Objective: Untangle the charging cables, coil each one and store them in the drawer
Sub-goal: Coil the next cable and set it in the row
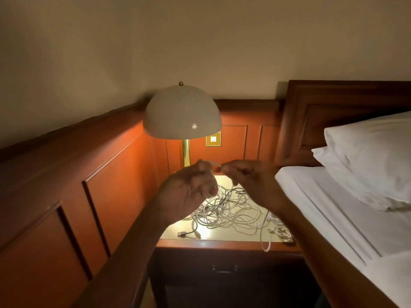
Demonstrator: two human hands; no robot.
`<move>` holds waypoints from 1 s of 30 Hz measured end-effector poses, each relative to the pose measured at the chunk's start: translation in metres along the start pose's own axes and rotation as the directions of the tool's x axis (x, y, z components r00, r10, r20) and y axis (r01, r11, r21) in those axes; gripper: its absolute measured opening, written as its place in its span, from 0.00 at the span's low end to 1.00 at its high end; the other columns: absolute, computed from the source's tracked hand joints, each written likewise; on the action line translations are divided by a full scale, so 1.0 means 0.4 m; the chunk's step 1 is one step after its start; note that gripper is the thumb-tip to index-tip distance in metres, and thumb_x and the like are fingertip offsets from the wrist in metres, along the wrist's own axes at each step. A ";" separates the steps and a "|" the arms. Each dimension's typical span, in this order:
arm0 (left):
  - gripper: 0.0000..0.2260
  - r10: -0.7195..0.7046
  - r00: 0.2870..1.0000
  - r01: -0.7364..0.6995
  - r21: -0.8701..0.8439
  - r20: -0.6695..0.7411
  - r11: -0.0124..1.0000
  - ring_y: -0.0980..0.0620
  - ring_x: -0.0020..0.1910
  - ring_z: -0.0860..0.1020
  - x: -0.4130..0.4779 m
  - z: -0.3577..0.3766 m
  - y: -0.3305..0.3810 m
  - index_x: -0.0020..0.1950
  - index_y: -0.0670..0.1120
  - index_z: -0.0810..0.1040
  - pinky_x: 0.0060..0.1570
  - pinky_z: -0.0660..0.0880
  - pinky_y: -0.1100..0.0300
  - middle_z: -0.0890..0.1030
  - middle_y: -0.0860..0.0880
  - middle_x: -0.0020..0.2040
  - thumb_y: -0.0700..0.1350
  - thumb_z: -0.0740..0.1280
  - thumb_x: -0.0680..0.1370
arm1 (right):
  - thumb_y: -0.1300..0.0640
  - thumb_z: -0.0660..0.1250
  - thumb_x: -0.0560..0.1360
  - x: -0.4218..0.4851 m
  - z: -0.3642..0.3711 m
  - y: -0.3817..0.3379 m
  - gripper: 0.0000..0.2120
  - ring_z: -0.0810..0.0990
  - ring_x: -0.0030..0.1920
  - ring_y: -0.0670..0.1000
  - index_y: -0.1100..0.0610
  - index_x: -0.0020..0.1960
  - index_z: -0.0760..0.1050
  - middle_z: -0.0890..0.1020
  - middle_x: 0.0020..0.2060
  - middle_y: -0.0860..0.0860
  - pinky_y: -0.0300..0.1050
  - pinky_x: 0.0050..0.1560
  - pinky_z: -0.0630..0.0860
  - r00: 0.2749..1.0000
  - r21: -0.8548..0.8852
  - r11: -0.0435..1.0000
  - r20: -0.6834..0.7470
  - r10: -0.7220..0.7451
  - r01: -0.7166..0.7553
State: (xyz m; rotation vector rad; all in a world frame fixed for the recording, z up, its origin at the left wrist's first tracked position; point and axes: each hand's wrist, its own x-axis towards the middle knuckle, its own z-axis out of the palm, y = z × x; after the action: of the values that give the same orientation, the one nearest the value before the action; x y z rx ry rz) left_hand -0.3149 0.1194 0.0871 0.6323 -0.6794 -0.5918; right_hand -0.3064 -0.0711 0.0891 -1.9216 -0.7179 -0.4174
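The left hand (191, 185) has its fingers curled, thumb and forefinger pinching a white cable (212, 163), though blur hides the exact grip. The short held stretch runs roughly level, straight across to the right hand (249, 178), whose fingertips nip its other end, so both hands are equally near. Below the fingers lies the tangle (231, 210) on the nightstand (222, 238), with slack dropping from the left fingers into it; lower still, the drawer (224, 268) looks closed
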 end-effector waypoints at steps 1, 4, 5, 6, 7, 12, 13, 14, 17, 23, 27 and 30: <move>0.12 0.103 0.982 -0.113 -0.051 -0.157 0.992 0.53 0.31 0.79 0.010 0.008 -0.006 0.40 0.41 0.81 0.42 0.81 0.57 0.77 0.50 0.33 0.39 0.60 0.78 | 0.50 0.66 0.78 -0.016 0.029 0.011 0.09 0.72 0.29 0.41 0.38 0.44 0.80 0.76 0.28 0.41 0.36 0.33 0.68 1.000 0.025 0.999 -0.012 0.023 -0.023; 0.15 0.263 0.882 -0.288 -0.008 -0.391 0.957 0.50 0.45 0.85 0.049 -0.004 -0.025 0.50 0.38 0.84 0.48 0.82 0.56 0.85 0.45 0.46 0.43 0.58 0.80 | 0.56 0.62 0.83 -0.061 0.100 0.030 0.11 0.66 0.26 0.41 0.43 0.48 0.79 0.69 0.26 0.46 0.33 0.27 0.64 0.985 0.114 0.978 0.006 0.175 -0.175; 0.16 0.283 0.879 -0.292 0.034 -0.383 0.956 0.49 0.52 0.84 0.062 -0.015 -0.034 0.56 0.38 0.81 0.54 0.81 0.55 0.85 0.44 0.52 0.44 0.56 0.82 | 0.56 0.61 0.83 -0.071 0.114 0.034 0.10 0.66 0.25 0.40 0.45 0.51 0.80 0.70 0.27 0.46 0.33 0.26 0.63 0.974 0.106 0.969 0.011 0.224 -0.224; 0.16 0.307 0.871 -0.297 0.086 -0.384 0.951 0.49 0.56 0.83 0.072 -0.033 -0.043 0.60 0.39 0.78 0.60 0.78 0.55 0.84 0.44 0.57 0.45 0.54 0.84 | 0.56 0.61 0.83 -0.079 0.124 0.037 0.10 0.66 0.24 0.40 0.47 0.53 0.80 0.71 0.27 0.47 0.33 0.26 0.63 0.961 0.077 0.958 0.025 0.276 -0.277; 0.16 0.351 0.841 -0.305 0.174 -0.412 0.936 0.48 0.59 0.82 0.080 -0.053 -0.054 0.62 0.40 0.76 0.65 0.74 0.53 0.83 0.44 0.59 0.46 0.53 0.84 | 0.56 0.60 0.83 -0.087 0.131 0.041 0.10 0.65 0.24 0.40 0.48 0.53 0.80 0.71 0.27 0.47 0.33 0.25 0.63 0.945 0.049 0.944 0.049 0.325 -0.327; 0.15 0.659 0.701 0.021 0.932 -0.271 0.361 0.53 0.57 0.81 0.080 -0.157 -0.072 0.54 0.47 0.80 0.62 0.75 0.50 0.83 0.53 0.58 0.49 0.55 0.85 | 0.53 0.64 0.82 -0.103 0.120 0.042 0.09 0.80 0.33 0.46 0.48 0.53 0.83 0.86 0.40 0.51 0.41 0.38 0.77 0.934 -0.278 0.912 0.110 0.341 -0.300; 0.15 0.628 0.752 0.137 0.979 -0.200 0.148 0.56 0.53 0.82 0.071 -0.168 -0.077 0.53 0.49 0.80 0.57 0.78 0.51 0.84 0.57 0.54 0.49 0.55 0.85 | 0.53 0.64 0.81 -0.095 0.105 0.042 0.09 0.82 0.40 0.48 0.48 0.54 0.83 0.86 0.45 0.50 0.44 0.47 0.78 0.949 -0.398 0.882 0.081 0.306 -0.251; 0.13 0.542 0.829 0.180 0.983 -0.140 -0.021 0.58 0.47 0.83 0.060 -0.174 -0.084 0.52 0.49 0.80 0.49 0.80 0.52 0.84 0.59 0.49 0.48 0.56 0.85 | 0.52 0.65 0.81 -0.084 0.086 0.039 0.09 0.83 0.44 0.49 0.49 0.54 0.84 0.86 0.47 0.49 0.46 0.52 0.78 0.959 -0.495 0.842 0.057 0.276 -0.213; 0.12 0.187 0.970 0.160 0.987 -0.157 0.000 0.55 0.35 0.82 0.034 -0.172 -0.091 0.44 0.51 0.78 0.38 0.79 0.49 0.82 0.53 0.35 0.49 0.59 0.84 | 0.50 0.69 0.78 -0.036 0.019 0.021 0.09 0.83 0.40 0.47 0.51 0.52 0.85 0.86 0.41 0.47 0.50 0.52 0.80 0.969 -0.602 0.791 0.111 0.219 -0.109; 0.27 -0.218 0.939 0.326 0.893 -0.266 0.312 0.50 0.29 0.73 0.014 -0.115 -0.025 0.40 0.35 0.75 0.43 0.74 0.57 0.75 0.50 0.27 0.54 0.50 0.84 | 0.48 0.80 0.66 0.032 -0.064 -0.016 0.09 0.81 0.33 0.40 0.53 0.39 0.85 0.84 0.33 0.43 0.33 0.37 0.76 0.982 -0.392 0.919 0.182 0.050 0.025; 0.18 -0.307 0.952 0.259 0.541 0.000 0.800 0.51 0.32 0.68 -0.024 -0.084 0.021 0.38 0.44 0.62 0.51 0.74 0.53 0.65 0.53 0.27 0.53 0.59 0.83 | 0.54 0.77 0.70 0.022 -0.037 -0.032 0.07 0.78 0.30 0.42 0.58 0.42 0.86 0.85 0.34 0.49 0.34 0.34 0.70 0.993 0.029 0.995 0.075 0.092 -0.094; 0.11 -0.071 0.997 0.063 0.310 0.014 0.949 0.51 0.35 0.75 -0.018 -0.050 0.012 0.40 0.43 0.71 0.50 0.77 0.53 0.72 0.51 0.29 0.45 0.63 0.81 | 0.55 0.70 0.77 -0.017 0.030 -0.013 0.08 0.68 0.23 0.43 0.57 0.42 0.84 0.81 0.28 0.48 0.37 0.26 0.62 0.969 0.288 0.926 0.032 0.245 -0.244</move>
State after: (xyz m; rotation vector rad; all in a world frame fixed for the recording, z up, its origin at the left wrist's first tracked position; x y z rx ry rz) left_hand -0.3037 0.1341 0.0757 0.9451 -0.7843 -0.5607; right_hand -0.3151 -0.0607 0.0835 -1.7020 -0.4957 -0.1495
